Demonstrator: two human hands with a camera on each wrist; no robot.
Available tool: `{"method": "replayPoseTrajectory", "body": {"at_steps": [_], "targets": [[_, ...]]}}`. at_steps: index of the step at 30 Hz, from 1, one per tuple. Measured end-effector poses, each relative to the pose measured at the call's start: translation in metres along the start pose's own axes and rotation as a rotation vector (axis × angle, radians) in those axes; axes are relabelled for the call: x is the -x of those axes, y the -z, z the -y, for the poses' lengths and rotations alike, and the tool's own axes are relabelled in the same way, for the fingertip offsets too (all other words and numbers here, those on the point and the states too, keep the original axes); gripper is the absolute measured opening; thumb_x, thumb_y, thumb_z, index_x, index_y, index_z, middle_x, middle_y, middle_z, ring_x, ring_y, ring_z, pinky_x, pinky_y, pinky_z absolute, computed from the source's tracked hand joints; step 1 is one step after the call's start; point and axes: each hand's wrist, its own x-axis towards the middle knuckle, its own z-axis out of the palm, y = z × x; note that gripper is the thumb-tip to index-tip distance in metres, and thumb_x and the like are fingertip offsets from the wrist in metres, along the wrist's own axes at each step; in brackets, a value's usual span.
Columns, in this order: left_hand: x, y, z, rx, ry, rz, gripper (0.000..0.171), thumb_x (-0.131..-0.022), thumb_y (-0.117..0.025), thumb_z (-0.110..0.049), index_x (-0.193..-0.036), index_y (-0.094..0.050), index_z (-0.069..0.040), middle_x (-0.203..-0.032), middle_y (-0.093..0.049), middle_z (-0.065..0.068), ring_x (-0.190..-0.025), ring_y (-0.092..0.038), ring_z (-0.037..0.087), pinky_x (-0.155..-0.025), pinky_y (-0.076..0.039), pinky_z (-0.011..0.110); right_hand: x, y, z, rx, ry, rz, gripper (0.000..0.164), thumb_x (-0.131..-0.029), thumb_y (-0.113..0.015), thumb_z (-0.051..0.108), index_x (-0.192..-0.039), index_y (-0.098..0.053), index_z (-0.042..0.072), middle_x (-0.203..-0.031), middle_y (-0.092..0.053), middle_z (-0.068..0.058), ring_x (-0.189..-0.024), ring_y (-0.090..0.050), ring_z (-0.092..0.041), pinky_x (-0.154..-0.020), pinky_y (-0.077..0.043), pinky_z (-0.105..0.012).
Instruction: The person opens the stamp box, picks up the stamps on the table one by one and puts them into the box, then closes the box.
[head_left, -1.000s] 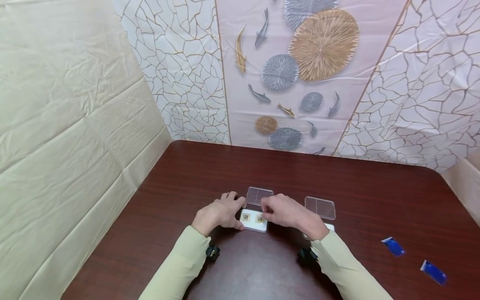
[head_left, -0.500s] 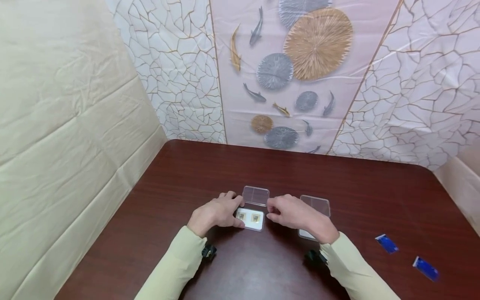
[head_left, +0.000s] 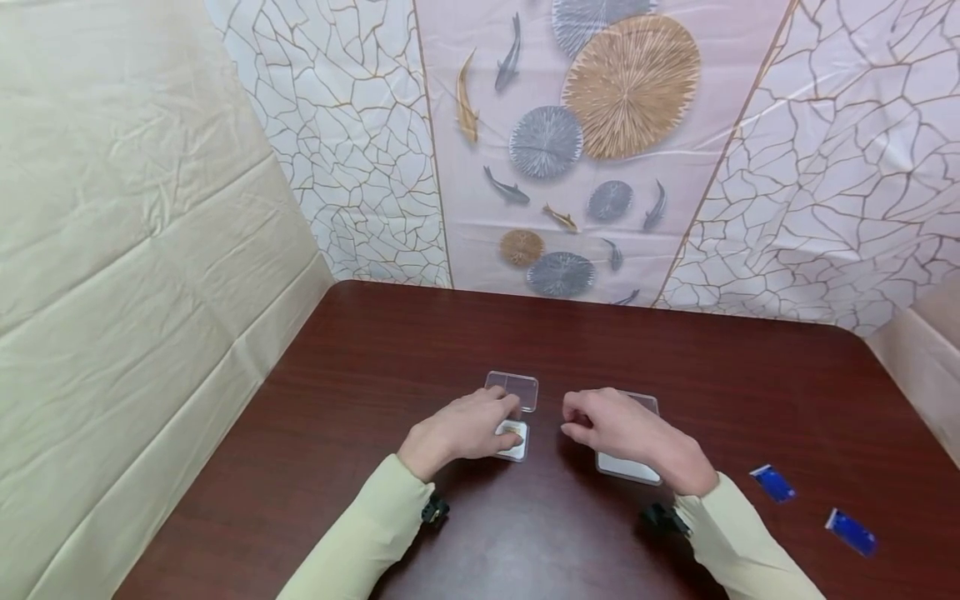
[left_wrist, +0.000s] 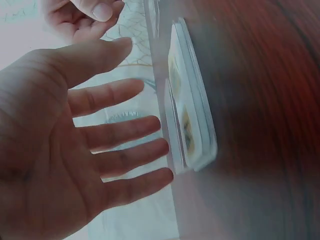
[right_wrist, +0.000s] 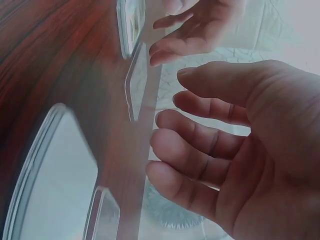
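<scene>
- The person's left hand (head_left: 467, 423) is over the left white case (head_left: 516, 452), its fingers spread, nearly straight and holding nothing; whether a fingertip touches the case cannot be told.
- That case lies on the dark red table (head_left: 517, 542), gold-toned insets (left_wrist: 188, 132) on its white face, a clear lid (head_left: 527, 392) just behind.
- The right hand (head_left: 626, 429), fingers loosely bent, thumb apart, holds nothing; it partly covers the right white case (head_left: 628, 469) and another clear lid (head_left: 645, 402).
- Two blue packets (head_left: 774, 483) lie farther right.
</scene>
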Motion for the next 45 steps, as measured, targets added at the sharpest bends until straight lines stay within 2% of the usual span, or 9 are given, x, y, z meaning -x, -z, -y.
{"method": "replayPoseTrajectory", "body": {"at_steps": [10, 17, 22, 26, 30, 35, 41, 45], "targets": [[-0.006, 0.004, -0.012, 0.029, -0.035, -0.004, 0.032, -0.095, -0.062, -0.042, -0.116, -0.061, -0.018, -0.113, -0.060, -0.002, -0.095, -0.060, 0.014, -0.081, -0.051, 0.031, 0.017, 0.009, -0.015, -0.036, -0.090, 0.004, 0.013, -0.091, -0.069, 0.020, -0.083, -0.058, 0.022, -0.070, -0.052, 0.010, -0.058, -0.045, -0.004, -0.053, -0.039, -0.022], [-0.011, 0.002, -0.017, 0.040, -0.055, -0.027, 0.032, -0.095, -0.061, -0.041, -0.119, -0.060, -0.019, -0.116, -0.060, -0.003, -0.098, -0.061, 0.015, -0.085, -0.051, 0.031, 0.029, 0.018, -0.026, -0.033, -0.075, -0.028, 0.015, -0.091, -0.069, 0.017, -0.081, -0.059, 0.023, -0.069, -0.053, 0.012, -0.059, -0.045, -0.002, -0.054, -0.038, -0.022], [-0.014, 0.001, -0.021, 0.032, -0.091, -0.063, 0.032, -0.095, -0.062, -0.041, -0.117, -0.059, -0.019, -0.109, -0.060, -0.003, -0.089, -0.059, 0.013, -0.084, -0.050, 0.028, 0.034, 0.023, -0.031, -0.032, -0.090, -0.036, 0.012, -0.090, -0.069, 0.016, -0.084, -0.061, 0.022, -0.071, -0.054, 0.011, -0.061, -0.045, -0.003, -0.054, -0.039, -0.022], [-0.017, 0.000, -0.027, 0.049, -0.103, -0.061, 0.032, -0.095, -0.062, -0.041, -0.118, -0.059, -0.019, -0.107, -0.060, -0.002, -0.084, -0.058, 0.012, -0.081, -0.049, 0.026, 0.041, 0.024, -0.037, -0.029, -0.105, -0.036, 0.011, -0.090, -0.069, 0.016, -0.084, -0.061, 0.021, -0.071, -0.055, 0.011, -0.061, -0.046, -0.002, -0.054, -0.039, -0.022], [-0.021, 0.000, -0.032, 0.060, -0.090, -0.041, 0.035, -0.096, -0.060, -0.042, -0.122, -0.057, -0.019, -0.113, -0.061, -0.002, -0.091, -0.060, 0.013, -0.081, -0.050, 0.027, 0.048, 0.026, -0.044, -0.024, -0.129, -0.044, 0.012, -0.089, -0.069, 0.016, -0.083, -0.060, 0.022, -0.070, -0.054, 0.011, -0.061, -0.046, -0.003, -0.055, -0.038, -0.022], [-0.028, -0.004, -0.038, 0.060, -0.077, -0.018, 0.038, -0.096, -0.060, -0.043, -0.125, -0.055, -0.021, -0.117, -0.060, -0.002, -0.101, -0.060, 0.014, -0.087, -0.049, 0.029, 0.057, 0.027, -0.053, 0.010, -0.108, -0.088, 0.013, -0.088, -0.070, 0.016, -0.083, -0.059, 0.023, -0.069, -0.053, 0.013, -0.061, -0.044, -0.002, -0.057, -0.037, -0.022], [-0.036, -0.007, -0.049, 0.075, -0.104, -0.017, 0.039, -0.095, -0.061, -0.043, -0.127, -0.054, -0.022, -0.122, -0.060, -0.002, -0.107, -0.060, 0.015, -0.093, -0.048, 0.028, 0.068, 0.031, -0.062, 0.025, -0.099, -0.109, 0.011, -0.086, -0.071, 0.016, -0.085, -0.062, 0.022, -0.073, -0.055, 0.014, -0.065, -0.046, 0.001, -0.059, -0.040, -0.023], [-0.042, -0.010, -0.057, 0.069, -0.115, 0.004, 0.040, -0.095, -0.061, -0.044, -0.128, -0.054, -0.023, -0.124, -0.059, -0.003, -0.110, -0.059, 0.014, -0.095, -0.047, 0.027, 0.076, 0.034, -0.069, 0.042, -0.130, -0.110, 0.010, -0.086, -0.072, 0.016, -0.088, -0.064, 0.021, -0.075, -0.057, 0.014, -0.067, -0.048, 0.001, -0.060, -0.041, -0.024]]}}
